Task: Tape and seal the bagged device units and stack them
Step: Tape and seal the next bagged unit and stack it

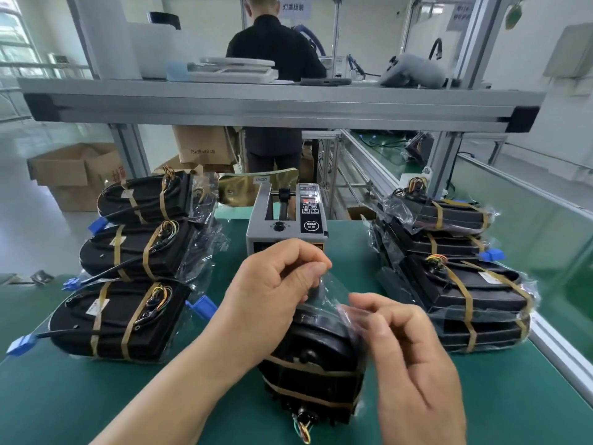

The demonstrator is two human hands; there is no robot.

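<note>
A black device unit [313, 374] in a clear plastic bag lies in front of me on the green mat, bound with tan tape bands, its coloured wires pointing toward me. My left hand [276, 290] pinches the loose open end of the bag above the unit. My right hand [404, 345] has curled fingers on the bag's right side, blurred by motion. A grey tape dispenser [287, 220] stands just behind my hands.
Three bagged units [128, 319] lie in a row at the left. A stack of bagged units [462, 284] stands at the right, near the bench's aluminium edge rail [558, 345]. An aluminium shelf [282, 104] spans overhead. A person stands beyond it, with cardboard boxes [77, 171] on the floor.
</note>
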